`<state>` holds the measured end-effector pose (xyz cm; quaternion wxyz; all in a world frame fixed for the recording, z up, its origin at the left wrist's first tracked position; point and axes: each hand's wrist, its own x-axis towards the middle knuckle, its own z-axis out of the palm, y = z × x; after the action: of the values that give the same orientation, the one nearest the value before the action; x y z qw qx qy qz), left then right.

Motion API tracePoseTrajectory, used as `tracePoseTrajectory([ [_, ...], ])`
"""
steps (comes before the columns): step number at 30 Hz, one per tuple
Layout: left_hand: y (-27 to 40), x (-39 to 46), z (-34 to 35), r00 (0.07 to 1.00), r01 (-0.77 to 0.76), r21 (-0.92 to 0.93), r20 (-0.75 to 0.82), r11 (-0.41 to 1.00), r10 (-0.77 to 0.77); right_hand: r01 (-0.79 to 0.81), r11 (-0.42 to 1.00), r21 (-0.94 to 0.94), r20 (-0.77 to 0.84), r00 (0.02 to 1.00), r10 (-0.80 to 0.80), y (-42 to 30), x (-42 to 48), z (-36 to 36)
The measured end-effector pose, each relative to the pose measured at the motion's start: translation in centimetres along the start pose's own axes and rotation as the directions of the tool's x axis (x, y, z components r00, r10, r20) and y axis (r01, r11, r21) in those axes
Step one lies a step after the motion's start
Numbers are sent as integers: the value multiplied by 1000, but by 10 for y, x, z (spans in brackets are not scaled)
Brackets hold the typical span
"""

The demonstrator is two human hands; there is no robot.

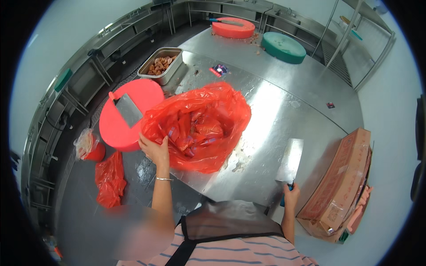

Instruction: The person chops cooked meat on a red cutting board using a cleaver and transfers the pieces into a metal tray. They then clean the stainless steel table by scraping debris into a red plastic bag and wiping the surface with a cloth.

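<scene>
My left hand (155,149) grips the near left rim of a large red plastic bag (219,94), which stands wide open on the steel table (263,146). Inside the bag lie several red packets (208,129); their contents are hard to tell. In my right hand (291,194) is a cleaver (291,161) with a blue handle, its broad blade pointing away from me over the table's near right part. Left of the bag, a second cleaver (129,110) rests on a round red cutting board (113,131).
Beyond the board stands a steel pan (173,68) of meat pieces. Farther off are a red board (233,31) with a knife and a green board (283,48). A cardboard box (339,176) stands at right. On the left are a red bucket (97,153) and a crumpled red bag (111,179).
</scene>
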<state>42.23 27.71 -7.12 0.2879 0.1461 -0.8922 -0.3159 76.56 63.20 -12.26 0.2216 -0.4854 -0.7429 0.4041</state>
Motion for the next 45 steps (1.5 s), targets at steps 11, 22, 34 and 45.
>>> tracePoseTrajectory([
  [11,-12,12,-20,869,432,-693,490,577,-63,231,927,-295,-185,938,-293,6,31,21],
  [22,71,-7,-72,844,429,-790,524,438,117,-318,888,332,667,745,17,-164,76,216],
  [34,186,42,-27,764,527,-841,533,127,362,86,595,799,243,859,-451,-243,202,110],
  [45,218,-82,97,493,278,-818,572,504,656,-73,983,168,112,992,55,7,227,-45],
])
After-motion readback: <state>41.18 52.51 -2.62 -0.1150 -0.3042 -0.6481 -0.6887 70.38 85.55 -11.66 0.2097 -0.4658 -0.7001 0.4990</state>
